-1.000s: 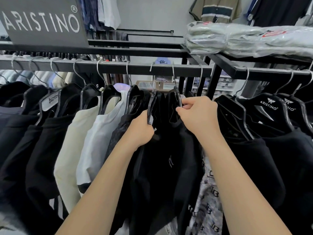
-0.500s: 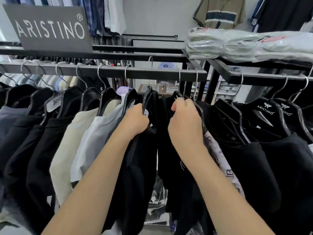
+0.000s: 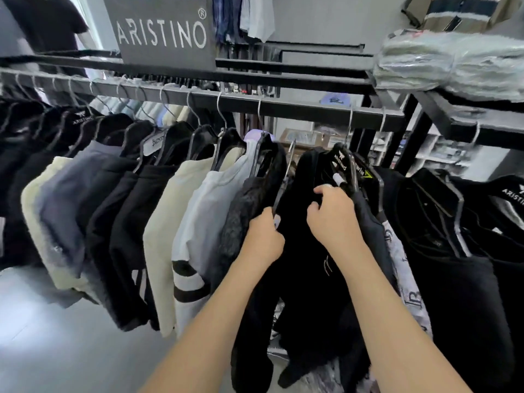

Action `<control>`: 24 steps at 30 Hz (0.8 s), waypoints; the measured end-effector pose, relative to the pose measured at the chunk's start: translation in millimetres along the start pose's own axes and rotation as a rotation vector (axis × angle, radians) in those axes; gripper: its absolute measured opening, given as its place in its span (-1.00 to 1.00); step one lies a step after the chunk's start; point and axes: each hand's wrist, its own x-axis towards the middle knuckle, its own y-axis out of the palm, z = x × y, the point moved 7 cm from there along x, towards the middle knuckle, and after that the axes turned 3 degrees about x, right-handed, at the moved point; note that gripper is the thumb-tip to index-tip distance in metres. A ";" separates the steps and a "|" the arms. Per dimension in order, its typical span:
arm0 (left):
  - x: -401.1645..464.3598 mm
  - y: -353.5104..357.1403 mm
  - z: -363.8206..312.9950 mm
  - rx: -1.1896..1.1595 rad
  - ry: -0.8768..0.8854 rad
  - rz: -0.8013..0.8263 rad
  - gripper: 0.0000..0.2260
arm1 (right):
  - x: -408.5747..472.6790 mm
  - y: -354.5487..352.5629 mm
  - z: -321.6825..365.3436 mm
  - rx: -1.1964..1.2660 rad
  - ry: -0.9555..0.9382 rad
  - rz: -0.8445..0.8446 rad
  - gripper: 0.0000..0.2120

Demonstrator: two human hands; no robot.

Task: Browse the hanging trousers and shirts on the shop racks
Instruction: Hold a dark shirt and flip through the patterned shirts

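A black rail (image 3: 306, 109) carries a row of hangers with black, cream, grey and white garments. My left hand (image 3: 265, 236) grips the edge of a black garment (image 3: 249, 199) and its hanger, holding it leftward. My right hand (image 3: 333, 217) has its fingers curled into another black garment (image 3: 312, 279) just below an Aristino hanger (image 3: 340, 160). A narrow gap shows between the two garments. A white printed garment (image 3: 402, 268) hangs right behind my right forearm.
A grey Aristino sign (image 3: 161, 32) stands on the upper bar. Folded shirts in plastic bags (image 3: 442, 63) lie on a shelf at the top right. More black garments (image 3: 459, 245) hang on the right rack. Grey floor (image 3: 42, 336) shows at the lower left.
The view has swung to the right along the rack and lower. Both hands have dropped down from the hanger tops onto the fabric, and the gap between the two black garments has stayed narrow.
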 end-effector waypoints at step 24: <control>-349.6 -58.7 115.2 0.126 -0.570 -0.573 -0.68 | -238.6 92.0 46.2 0.338 -0.689 0.924 -0.84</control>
